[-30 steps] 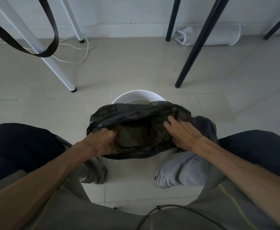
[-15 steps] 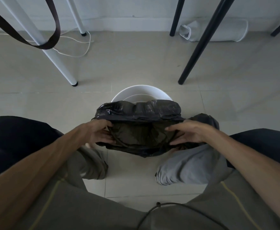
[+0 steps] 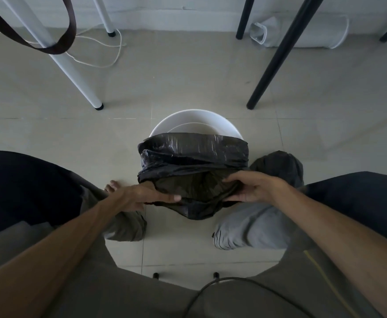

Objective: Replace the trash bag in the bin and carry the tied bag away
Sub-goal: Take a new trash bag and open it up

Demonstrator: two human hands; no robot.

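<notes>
Two hands are working the mouth of a fresh black trash bag (image 3: 193, 171) just near of the white bin (image 3: 197, 121), and the mouth is reading wider than it did a second ago — the far lip is now stretched into a taut, glossy band across the bin's near rim, where earlier it was bunched low and crumpled. The left hand (image 3: 139, 195) is lying flatter than before, fingers extended along the near-left edge of the opening, thumb side pressing film; whether it is actually pinching the plastic cannot be told. The right hand (image 3: 254, 188) is curled over the near-right edge, fingers closed on a fold of the film. That spreading suggests the lining step is under way: the opening is being sized to go over the rim, though the bag is not yet seated, since the bin's far rim and pale interior are showing bare. The film is looking thin and crinkly, catching light in fine ridges along the far band and hanging slack and matte inside. The bin is round and smooth-walled. A second dark, rounded bundle (image 3: 277, 166) is sitting on the tiled floor (image 3: 187, 76) just right of the bin — likely the tied bag, waiting to be carried off.
</notes>
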